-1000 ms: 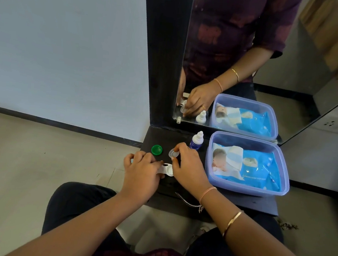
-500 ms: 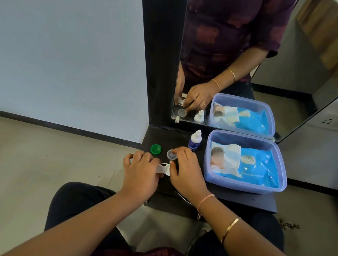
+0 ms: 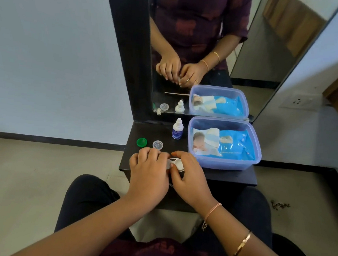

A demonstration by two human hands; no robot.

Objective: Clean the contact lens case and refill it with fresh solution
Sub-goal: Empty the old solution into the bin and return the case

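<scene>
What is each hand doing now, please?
Left hand: fingers closed on the left end of the case.
Right hand: fingers closed on the right end of the case.

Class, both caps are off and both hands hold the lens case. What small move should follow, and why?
Probably the right hand should let go and reach for the solution bottle. The green cap and clear cap lie off the lens case, which the left hand can steady.

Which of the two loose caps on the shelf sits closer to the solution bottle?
The clear cap. It lies just left of the bottle, while the green cap sits farther left.
</scene>
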